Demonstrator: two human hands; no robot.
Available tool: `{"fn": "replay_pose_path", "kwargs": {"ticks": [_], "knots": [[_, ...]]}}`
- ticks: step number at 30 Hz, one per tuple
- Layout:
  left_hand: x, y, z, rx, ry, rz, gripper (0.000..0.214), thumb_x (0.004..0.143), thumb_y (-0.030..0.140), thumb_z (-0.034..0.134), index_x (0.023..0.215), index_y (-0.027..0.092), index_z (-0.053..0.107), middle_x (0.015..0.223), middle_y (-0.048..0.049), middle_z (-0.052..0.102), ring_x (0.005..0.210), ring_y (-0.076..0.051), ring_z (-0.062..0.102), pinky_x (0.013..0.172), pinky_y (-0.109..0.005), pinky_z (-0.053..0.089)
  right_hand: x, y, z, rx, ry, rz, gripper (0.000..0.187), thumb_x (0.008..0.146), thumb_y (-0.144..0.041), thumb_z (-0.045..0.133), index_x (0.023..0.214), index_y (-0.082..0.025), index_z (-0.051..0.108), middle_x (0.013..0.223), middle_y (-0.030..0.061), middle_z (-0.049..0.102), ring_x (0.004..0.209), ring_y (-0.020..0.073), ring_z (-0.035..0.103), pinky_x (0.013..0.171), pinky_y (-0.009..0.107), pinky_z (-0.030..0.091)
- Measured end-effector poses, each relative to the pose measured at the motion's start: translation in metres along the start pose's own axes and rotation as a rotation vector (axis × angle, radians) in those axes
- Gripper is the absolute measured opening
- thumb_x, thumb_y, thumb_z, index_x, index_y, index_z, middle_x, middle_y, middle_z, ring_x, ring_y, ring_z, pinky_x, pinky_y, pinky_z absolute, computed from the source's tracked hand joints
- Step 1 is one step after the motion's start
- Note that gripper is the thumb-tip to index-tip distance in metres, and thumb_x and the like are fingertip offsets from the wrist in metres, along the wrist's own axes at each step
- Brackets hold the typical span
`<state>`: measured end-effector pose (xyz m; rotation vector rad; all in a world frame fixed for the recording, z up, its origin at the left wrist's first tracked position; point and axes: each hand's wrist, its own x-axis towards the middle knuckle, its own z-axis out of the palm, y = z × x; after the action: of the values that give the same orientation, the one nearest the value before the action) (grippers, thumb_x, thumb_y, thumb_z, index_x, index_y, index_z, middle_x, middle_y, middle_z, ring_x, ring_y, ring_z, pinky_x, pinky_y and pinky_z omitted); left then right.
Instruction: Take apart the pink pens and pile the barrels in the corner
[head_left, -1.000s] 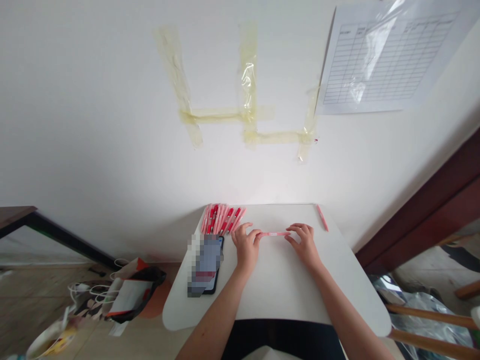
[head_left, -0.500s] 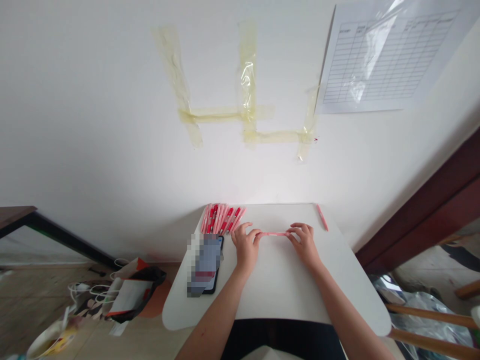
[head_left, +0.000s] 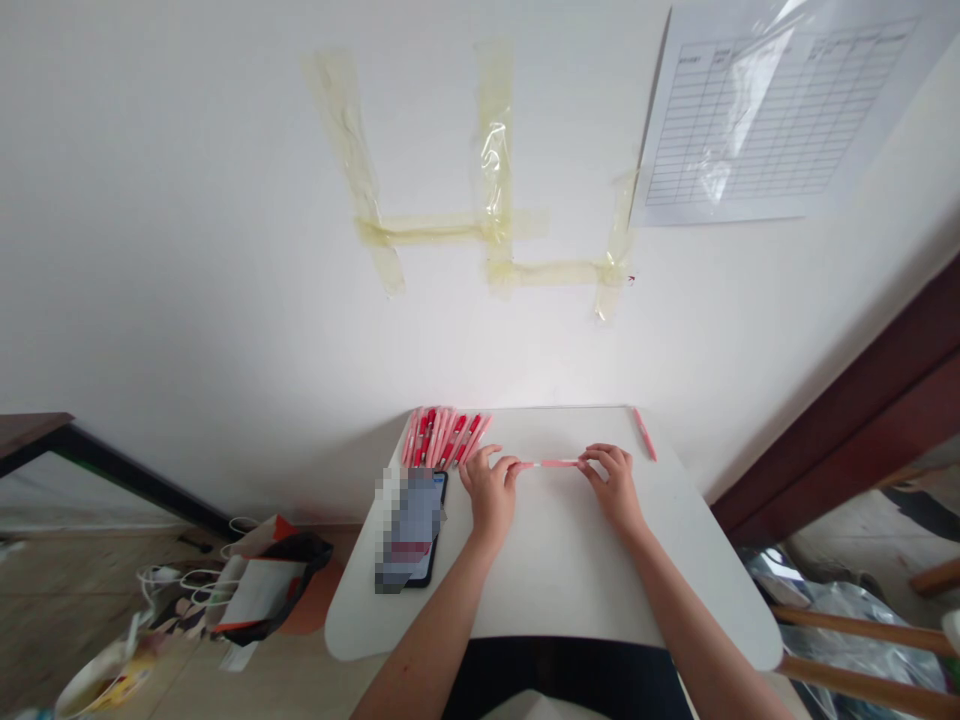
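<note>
A slim pink pen is held level, side to side, above the white table. My left hand pinches its left end between thumb and fingertips. At the other end, my right hand grips it the same way, with the fingers bent over. A short pale section shows on the pen close to the left fingers; whether the pen is separated there I cannot tell. Just beyond my left hand lies a row of pink and red pens. A single pink pen lies apart at the table's far right.
A phone, its screen partly blurred out, lies on the table's left side. Behind the table rises a white wall with yellowed tape and a printed form. Bags stand on the floor at left; wooden bars are at right.
My hands have moved slightly farther apart, the right one a little to the right. The pale section on the pen now sits nearer my left fingers.
</note>
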<state>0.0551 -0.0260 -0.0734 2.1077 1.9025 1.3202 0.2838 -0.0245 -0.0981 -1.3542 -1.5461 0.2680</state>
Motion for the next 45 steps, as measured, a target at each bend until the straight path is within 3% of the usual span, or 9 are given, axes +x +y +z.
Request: {"fn": "replay_pose_path", "kwargs": {"ticks": [19, 45], "knots": [[0.001, -0.002, -0.001, 0.063, 0.011, -0.095, 0.016, 0.094, 0.026, 0.056, 0.092, 0.026, 0.073, 0.117, -0.0078, 0.063, 0.119, -0.027, 0.054, 0.111, -0.055, 0.031, 0.002, 0.005, -0.004, -0.03, 0.074, 0.029, 0.035, 0.094, -0.057, 0.052, 0.097, -0.027, 0.071, 0.11, 0.0108, 0.064, 0.111, 0.0309, 0.049, 0.096, 0.049, 0.043], [0.001, -0.004, -0.002, 0.12, 0.028, -0.157, 0.015, 0.092, 0.025, 0.057, 0.092, 0.025, 0.072, 0.116, -0.0085, 0.064, 0.116, -0.03, 0.054, 0.109, -0.06, 0.034, 0.005, 0.014, -0.009, -0.062, 0.151, 0.061, 0.04, 0.093, -0.061, 0.051, 0.094, -0.026, 0.071, 0.106, 0.0115, 0.064, 0.109, 0.0312, 0.051, 0.092, 0.049, 0.043]]}}
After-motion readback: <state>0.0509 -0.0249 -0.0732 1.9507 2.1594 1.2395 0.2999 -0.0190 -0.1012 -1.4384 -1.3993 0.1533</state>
